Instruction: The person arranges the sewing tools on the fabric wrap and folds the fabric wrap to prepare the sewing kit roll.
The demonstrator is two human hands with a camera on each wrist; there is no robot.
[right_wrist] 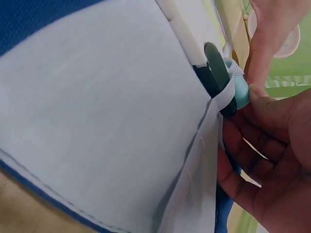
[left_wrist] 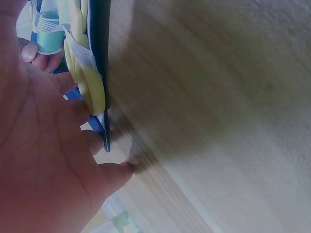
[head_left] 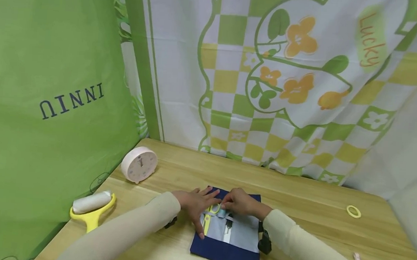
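Clearly only from wrists — elastic over spool

Bright, even light in the head view, over to the left wrist view, dimmer, hazy, broad shadow across the table

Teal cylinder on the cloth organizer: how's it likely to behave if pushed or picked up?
The teal cylinder would probably roll if freed, given its rounded side. Pushed now, it would likely drag rather than roll, as a white elastic band wraps it. Probably easy to lift: it looks small beside the right hand pinching it.
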